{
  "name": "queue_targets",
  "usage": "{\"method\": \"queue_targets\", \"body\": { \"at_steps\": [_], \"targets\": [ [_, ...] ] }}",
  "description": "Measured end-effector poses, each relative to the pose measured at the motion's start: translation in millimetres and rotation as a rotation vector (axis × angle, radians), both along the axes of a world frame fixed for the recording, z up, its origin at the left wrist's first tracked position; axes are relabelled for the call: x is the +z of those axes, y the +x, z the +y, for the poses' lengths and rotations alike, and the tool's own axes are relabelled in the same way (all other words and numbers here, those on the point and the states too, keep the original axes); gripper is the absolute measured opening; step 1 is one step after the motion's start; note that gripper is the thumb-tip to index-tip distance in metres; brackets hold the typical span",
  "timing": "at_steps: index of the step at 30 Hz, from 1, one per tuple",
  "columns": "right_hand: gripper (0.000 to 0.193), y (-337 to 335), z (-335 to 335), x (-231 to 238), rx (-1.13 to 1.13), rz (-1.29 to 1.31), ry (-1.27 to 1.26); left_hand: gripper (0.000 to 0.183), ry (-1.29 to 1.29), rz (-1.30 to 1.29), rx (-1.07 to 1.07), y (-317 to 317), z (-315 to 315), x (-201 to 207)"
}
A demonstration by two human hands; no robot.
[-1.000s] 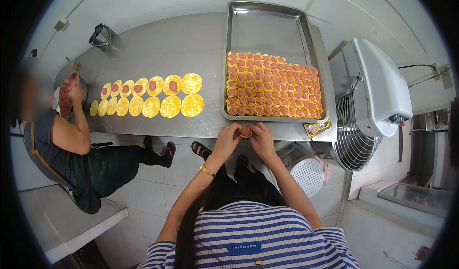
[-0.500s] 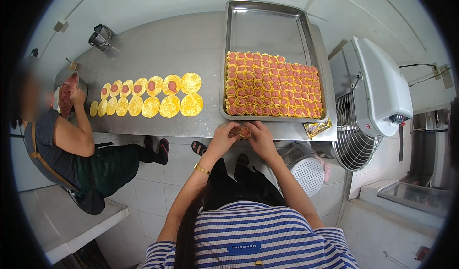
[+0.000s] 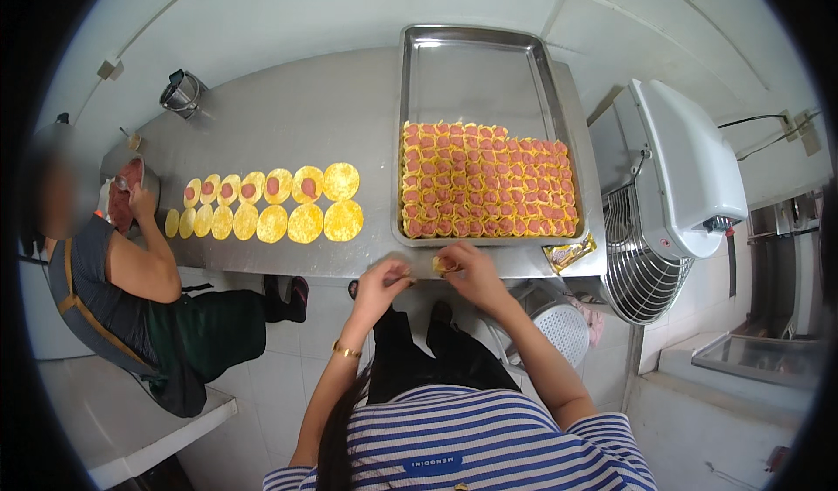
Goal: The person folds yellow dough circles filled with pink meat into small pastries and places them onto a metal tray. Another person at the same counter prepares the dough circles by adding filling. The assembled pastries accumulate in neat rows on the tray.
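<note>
Apparently, shaping is the step: the left hand (image 3: 381, 285) hangs apart, its grip unclear to me; the right hand (image 3: 474, 274) pinches a filled wrapper (image 3: 443, 266) before the tray (image 3: 471, 81). Adding it to the tray's filled rows (image 3: 484, 185) would want gentleness.

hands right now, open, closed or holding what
Left hand: partly curled; cannot tell whether it holds anything.
Right hand: closed, holding a filled yellow wrapper.
</note>
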State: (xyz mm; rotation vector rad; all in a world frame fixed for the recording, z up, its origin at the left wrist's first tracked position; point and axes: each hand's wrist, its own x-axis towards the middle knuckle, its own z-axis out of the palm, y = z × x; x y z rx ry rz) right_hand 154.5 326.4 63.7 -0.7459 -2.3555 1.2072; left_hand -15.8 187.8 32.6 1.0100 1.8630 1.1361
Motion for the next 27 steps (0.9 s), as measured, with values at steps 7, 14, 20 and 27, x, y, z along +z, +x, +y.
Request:
{"method": "queue_targets", "body": {
  "at_steps": [7, 14, 20, 27],
  "targets": [
    [0.031, 2, 183, 36, -0.345, -0.028, 0.007, 0.02, -0.016, -0.037, 0.244, -36, -109, -7],
    [0.029, -37, 314, -15, -0.272, -0.28, 0.244, 0.022, -0.333, 0.066, 0.444, -32, -232, -32],
    [0.029, -46, 329, -37, -0.091, -0.417, 0.401, 0.023, -0.622, 0.058, 0.423, -8, -280, -34],
    [0.026, -42, 316, -20, -0.036, -0.417, 0.397, 0.023, -0.606, 0.067, 0.39, -5, -266, -43]
  ]
}}
